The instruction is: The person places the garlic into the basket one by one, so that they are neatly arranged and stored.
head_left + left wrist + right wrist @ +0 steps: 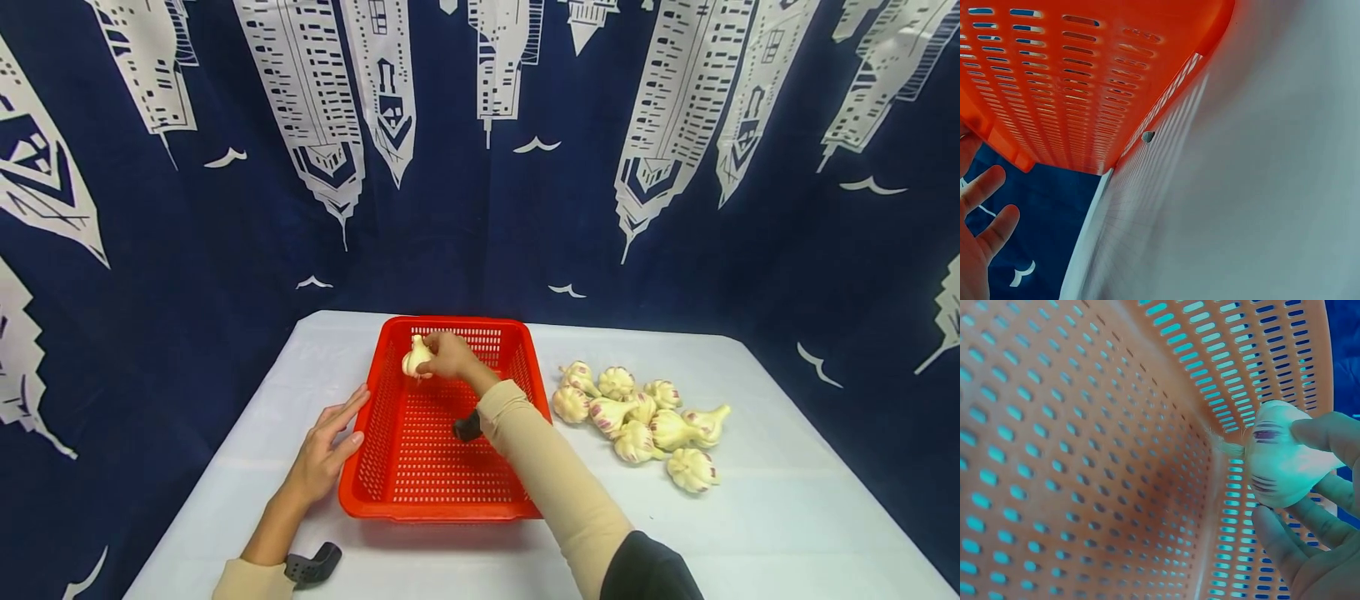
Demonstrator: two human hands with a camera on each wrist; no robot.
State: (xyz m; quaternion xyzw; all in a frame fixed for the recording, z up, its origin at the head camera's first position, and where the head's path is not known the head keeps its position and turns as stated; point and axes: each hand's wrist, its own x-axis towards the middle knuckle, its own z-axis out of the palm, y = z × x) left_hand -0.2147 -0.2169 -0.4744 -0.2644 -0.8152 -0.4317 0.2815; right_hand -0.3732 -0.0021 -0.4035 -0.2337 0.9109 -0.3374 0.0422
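Pinching a garlic bulb (416,360) in the right hand (452,357) over the red basket (442,510), maybe steadying its left side with straight-fingered left hand (321,457).

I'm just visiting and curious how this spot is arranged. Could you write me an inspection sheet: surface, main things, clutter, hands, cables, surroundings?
Surface: white tabletop.
Main things: red perforated basket; loose garlic bulbs grouped to its right.
Clutter: nothing seen.
Hands: left hand has its fingertips at the basket's left rim; right hand pinches one garlic bulb over the basket.
Cables: nothing seen.
Surroundings: dark blue cloth printed with white buildings.
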